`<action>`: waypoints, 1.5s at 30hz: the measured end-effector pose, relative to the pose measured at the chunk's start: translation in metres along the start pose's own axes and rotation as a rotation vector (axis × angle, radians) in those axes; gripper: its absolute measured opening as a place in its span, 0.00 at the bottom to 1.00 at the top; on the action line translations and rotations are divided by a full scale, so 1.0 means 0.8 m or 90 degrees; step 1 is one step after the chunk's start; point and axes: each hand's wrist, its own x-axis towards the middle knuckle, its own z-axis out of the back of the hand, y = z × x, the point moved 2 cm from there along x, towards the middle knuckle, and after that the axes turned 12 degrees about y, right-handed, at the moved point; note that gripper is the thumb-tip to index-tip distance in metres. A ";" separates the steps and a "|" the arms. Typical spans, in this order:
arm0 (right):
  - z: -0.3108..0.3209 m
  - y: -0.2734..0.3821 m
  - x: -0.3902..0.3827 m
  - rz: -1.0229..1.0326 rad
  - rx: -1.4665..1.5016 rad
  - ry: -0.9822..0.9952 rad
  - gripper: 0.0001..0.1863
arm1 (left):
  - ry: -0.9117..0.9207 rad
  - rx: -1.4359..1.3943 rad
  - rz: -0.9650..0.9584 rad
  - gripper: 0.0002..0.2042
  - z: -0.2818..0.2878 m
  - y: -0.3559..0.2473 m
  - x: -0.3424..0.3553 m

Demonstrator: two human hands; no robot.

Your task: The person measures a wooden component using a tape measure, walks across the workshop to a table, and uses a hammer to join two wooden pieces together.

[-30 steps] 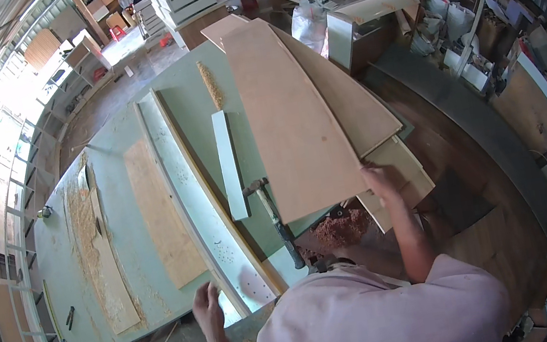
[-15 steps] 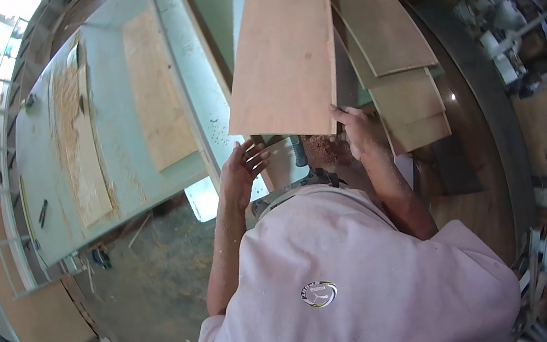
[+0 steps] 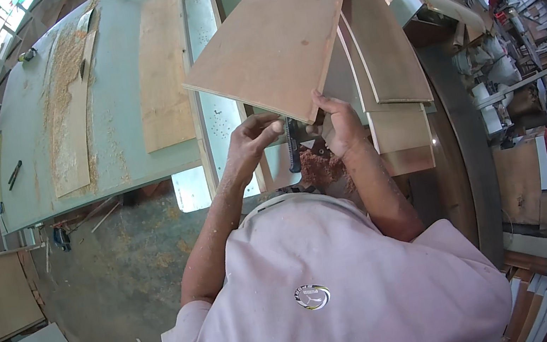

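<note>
A large tan plywood panel (image 3: 273, 35), tapered toward its far end, is tilted up in front of me. My right hand (image 3: 341, 124) grips its near right corner, thumb on top. Just below the panel's near edge is my left hand (image 3: 249, 146), its fingers curled and thumb pressed in; what lies between them is hidden. Close beside the left fingertips stands a black ridged handle-like part (image 3: 292, 150). More plywood pieces (image 3: 388, 56) lie overlapped to the right of the panel.
On the left, a pale green table (image 3: 21, 161) holds a flat board (image 3: 165, 73), a strip covered in wood shavings (image 3: 72, 117) and a dark slim tool (image 3: 16, 174). Reddish sawdust (image 3: 319, 167) lies below my hands. Stacked boards (image 3: 538, 304) stand at lower right.
The panel has swung, its near left corner moving left and up. My left hand has closed from spread fingers and moved toward the right hand. The right hand keeps its grip.
</note>
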 end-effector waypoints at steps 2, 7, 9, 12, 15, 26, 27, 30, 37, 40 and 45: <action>-0.011 0.004 0.001 0.002 0.003 0.008 0.18 | -0.002 0.021 -0.003 0.28 -0.007 -0.009 0.009; -0.019 0.000 0.000 0.005 0.023 0.060 0.17 | -0.049 0.054 0.026 0.28 -0.013 -0.010 0.019; -0.026 -0.002 -0.003 -0.003 0.029 0.059 0.17 | -0.064 0.075 -0.009 0.27 -0.013 -0.007 0.013; -0.023 -0.013 -0.010 -0.027 0.035 0.064 0.16 | -0.160 -0.011 0.016 0.26 0.009 0.017 0.006; -0.017 -0.039 -0.009 -0.054 0.058 0.067 0.16 | -0.186 -0.162 -0.009 0.26 0.043 0.036 0.001; 0.004 -0.079 0.055 -0.275 -0.128 0.224 0.39 | -0.335 -0.341 0.052 0.23 0.046 0.038 -0.122; 0.024 -0.084 0.081 -0.253 -0.071 0.211 0.41 | -0.352 -0.359 0.057 0.23 0.045 0.035 -0.143; 0.069 -0.069 0.163 -0.132 0.092 0.239 0.40 | -0.370 -0.389 0.085 0.25 0.066 0.064 -0.219; 0.111 -0.002 0.287 -0.024 0.177 0.118 0.33 | -0.442 -0.310 0.070 0.22 0.027 0.053 -0.329; 0.127 -0.006 0.332 -0.012 0.151 0.152 0.32 | -0.489 -0.274 0.048 0.21 0.020 0.066 -0.376; 0.120 -0.072 0.307 -0.004 0.196 0.100 0.26 | -0.559 -0.224 0.092 0.22 0.034 0.081 -0.433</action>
